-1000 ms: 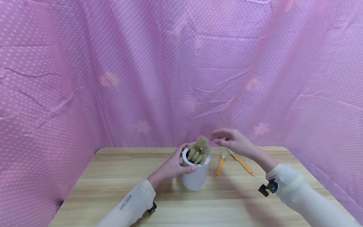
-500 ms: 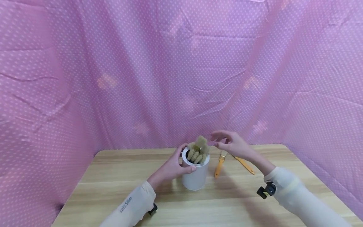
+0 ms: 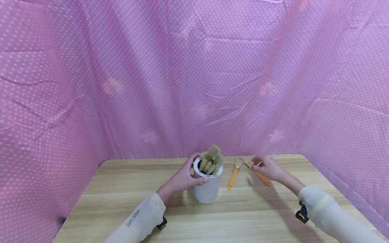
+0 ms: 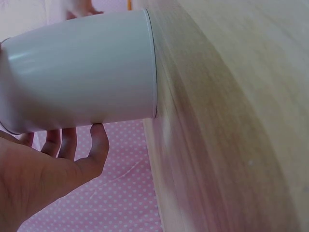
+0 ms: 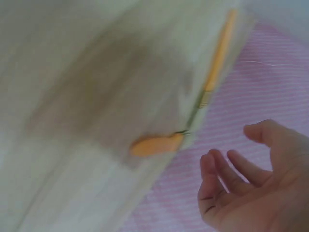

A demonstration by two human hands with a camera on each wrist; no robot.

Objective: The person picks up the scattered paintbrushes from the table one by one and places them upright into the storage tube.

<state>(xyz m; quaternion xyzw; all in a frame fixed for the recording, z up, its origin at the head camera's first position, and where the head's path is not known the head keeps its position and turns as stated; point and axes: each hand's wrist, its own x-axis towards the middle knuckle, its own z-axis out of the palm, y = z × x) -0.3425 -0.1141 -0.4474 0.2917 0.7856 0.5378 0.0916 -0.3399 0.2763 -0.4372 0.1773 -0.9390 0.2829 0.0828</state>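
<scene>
A white can (image 3: 206, 189) stands upright on the wooden table. Several paintbrushes (image 3: 209, 163) stick out of it, bristles up, their handles hidden inside. My left hand (image 3: 181, 178) grips the can near its rim, thumb in front and fingers round the far side; in the left wrist view, curled fingers (image 4: 99, 145) touch the can's wall. To the can's right lie two loose paintbrushes with orange handles, a left one (image 3: 233, 177) and a right one (image 3: 263, 179). Over the right one hovers my right hand (image 3: 271, 169), holding nothing, thumb and fingers apart in the right wrist view.
The table's back edge (image 3: 164, 158) runs just behind the can and the loose brushes. Beyond it hangs a pink dotted cloth (image 3: 182, 84), which also closes in both sides. A black wrist camera (image 3: 302, 213) sits under my right sleeve.
My right hand has moved from beside the bristles in the can, rightward and down to above the right loose brush. My left hand keeps its grip on the can.
</scene>
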